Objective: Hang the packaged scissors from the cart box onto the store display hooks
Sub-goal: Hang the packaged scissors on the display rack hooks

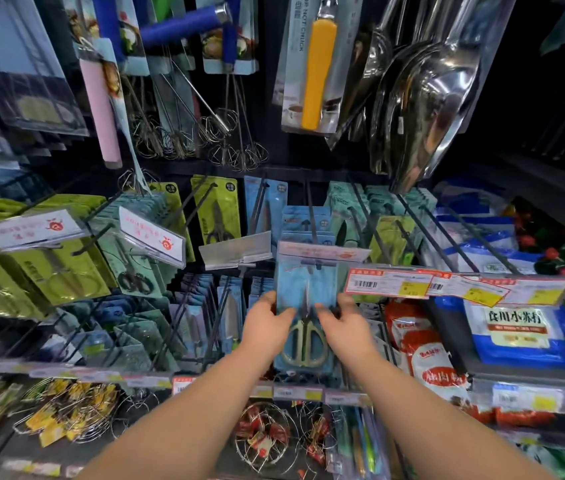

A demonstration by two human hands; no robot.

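A blue card pack of gold-handled scissors hangs at the front of a black display hook in the middle of the rack. My left hand grips the pack's left edge and my right hand grips its right edge. The pack's top slot sits under the hook's price tag holder. More blue scissors packs hang behind it on the same hook. The cart box is out of view.
Green and teal scissors packs fill the neighbouring hooks. Whisks, a yellow-handled tool and steel scoops hang above. Bagged goods lie on a shelf to the right. Wire baskets hang below.
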